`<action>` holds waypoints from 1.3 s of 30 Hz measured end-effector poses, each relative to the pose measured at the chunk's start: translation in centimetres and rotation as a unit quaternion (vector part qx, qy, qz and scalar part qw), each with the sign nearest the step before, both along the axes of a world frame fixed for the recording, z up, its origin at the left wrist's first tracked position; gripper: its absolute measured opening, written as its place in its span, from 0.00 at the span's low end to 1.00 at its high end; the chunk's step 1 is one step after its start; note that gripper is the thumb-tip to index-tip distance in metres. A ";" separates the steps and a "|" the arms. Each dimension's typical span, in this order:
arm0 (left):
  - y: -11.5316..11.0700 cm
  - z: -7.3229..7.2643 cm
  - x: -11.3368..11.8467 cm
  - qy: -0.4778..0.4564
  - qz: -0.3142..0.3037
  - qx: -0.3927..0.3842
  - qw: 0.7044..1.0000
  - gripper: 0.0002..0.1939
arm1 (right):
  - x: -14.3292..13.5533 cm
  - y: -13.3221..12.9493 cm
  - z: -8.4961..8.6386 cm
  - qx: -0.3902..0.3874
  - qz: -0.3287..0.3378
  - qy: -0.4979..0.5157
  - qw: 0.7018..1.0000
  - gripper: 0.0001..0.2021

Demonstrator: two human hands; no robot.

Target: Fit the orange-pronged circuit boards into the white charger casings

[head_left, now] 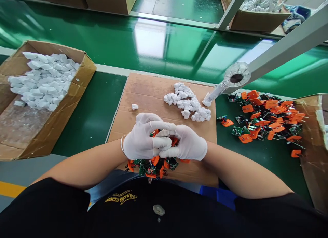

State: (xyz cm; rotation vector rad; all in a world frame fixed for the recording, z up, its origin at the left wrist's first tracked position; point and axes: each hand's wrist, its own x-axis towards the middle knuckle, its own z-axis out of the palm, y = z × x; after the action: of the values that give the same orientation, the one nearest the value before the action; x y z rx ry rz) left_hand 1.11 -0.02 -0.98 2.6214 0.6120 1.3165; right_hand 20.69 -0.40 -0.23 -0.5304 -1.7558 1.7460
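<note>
Overlapping, both hands hide the orange part's long axis.

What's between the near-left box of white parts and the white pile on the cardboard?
Head view, from box to pile: green tabletop, then the cardboard sheet with one lone white piece on it.

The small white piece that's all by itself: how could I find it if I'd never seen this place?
Find the brown cardboard on the green table. Just beyond the left hand lies a small white piece. It sits alone, while the other white ones on the cardboard are bunched in a pile to its right.
</note>
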 end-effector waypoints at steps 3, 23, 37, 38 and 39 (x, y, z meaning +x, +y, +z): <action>0.1 -0.1 0.2 -0.002 -0.008 -0.007 1.000 0.06 | 0.0 -0.1 -0.2 -0.001 -0.017 -0.006 1.000 0.17; -0.2 0.2 0.6 -0.065 0.049 -0.070 0.994 0.15 | 0.2 0.2 -0.5 -0.181 -0.019 0.049 0.982 0.21; -0.3 1.7 0.2 -0.048 -0.030 -0.054 0.997 0.25 | 0.3 0.2 -1.4 -0.320 0.028 0.183 0.929 0.21; -0.2 1.8 0.2 -0.045 -0.019 -0.037 0.998 0.24 | 0.2 0.2 -1.4 -0.327 0.023 0.181 0.927 0.22; -0.2 1.8 0.2 -0.042 -0.017 -0.020 0.999 0.22 | 0.2 0.1 -1.4 -0.333 0.021 0.179 0.926 0.22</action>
State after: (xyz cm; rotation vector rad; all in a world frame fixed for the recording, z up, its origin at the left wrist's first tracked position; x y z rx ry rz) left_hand 1.36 -0.20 0.87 2.5192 0.5734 1.3817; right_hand 20.86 -0.30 -1.59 -0.4033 -0.9055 2.2941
